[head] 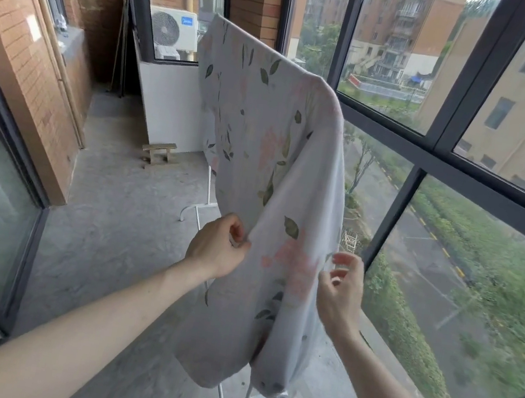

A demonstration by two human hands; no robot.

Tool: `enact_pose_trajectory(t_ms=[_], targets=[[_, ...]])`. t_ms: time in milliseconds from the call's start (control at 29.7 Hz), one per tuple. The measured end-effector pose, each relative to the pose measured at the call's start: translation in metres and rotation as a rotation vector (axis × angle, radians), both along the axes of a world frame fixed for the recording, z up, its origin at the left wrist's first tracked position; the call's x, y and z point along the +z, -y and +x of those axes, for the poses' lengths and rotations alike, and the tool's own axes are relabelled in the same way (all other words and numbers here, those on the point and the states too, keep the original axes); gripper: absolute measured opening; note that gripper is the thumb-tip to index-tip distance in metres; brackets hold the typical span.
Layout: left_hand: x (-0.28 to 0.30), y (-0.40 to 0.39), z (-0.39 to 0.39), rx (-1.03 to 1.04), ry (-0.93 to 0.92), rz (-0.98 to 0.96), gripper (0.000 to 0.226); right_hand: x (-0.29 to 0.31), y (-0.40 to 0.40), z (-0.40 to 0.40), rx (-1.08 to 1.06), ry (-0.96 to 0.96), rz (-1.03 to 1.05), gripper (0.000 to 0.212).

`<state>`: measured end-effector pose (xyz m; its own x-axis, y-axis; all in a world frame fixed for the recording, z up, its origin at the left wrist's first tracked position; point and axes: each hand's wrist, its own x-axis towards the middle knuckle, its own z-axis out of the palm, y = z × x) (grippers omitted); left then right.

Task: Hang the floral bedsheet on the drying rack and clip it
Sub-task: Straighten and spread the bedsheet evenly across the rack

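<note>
Because the floral bedsheet [262,150] already drapes over the drying rack [198,212], treat it as light, limp cloth. The left hand [216,246] pinches its near edge; the right hand [341,288] pinches the opposite edge. Grip at hems; no clip shows.

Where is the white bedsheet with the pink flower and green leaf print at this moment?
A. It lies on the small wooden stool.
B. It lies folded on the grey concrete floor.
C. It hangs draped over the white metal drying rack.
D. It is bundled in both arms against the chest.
C: the white floral bedsheet hangs over the white metal drying rack, both hands at its lower part.
</note>
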<state>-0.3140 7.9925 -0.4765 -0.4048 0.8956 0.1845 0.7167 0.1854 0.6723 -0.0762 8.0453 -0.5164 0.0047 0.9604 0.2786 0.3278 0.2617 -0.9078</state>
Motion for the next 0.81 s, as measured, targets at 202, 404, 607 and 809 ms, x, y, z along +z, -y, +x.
enact_pose_trajectory(t_ms=[202, 404, 607, 809], targets=[[-0.018, 0.004, 0.004, -0.051, -0.020, -0.201, 0.032, -0.056, 0.016, -0.011, 0.174, 0.408, -0.209, 0.023], [-0.027, 0.005, 0.001, -0.012, -0.028, -0.230, 0.023, -0.056, 0.024, 0.003, 0.110, 0.127, -0.157, 0.024], [-0.044, 0.021, 0.016, -0.086, -0.018, -0.324, 0.013, -0.054, 0.038, 0.036, -0.212, -0.123, -0.155, 0.037], [-0.083, 0.047, 0.062, -0.494, -0.041, -0.568, 0.019, -0.027, 0.046, 0.033, 0.016, -0.168, -0.099, 0.054]])
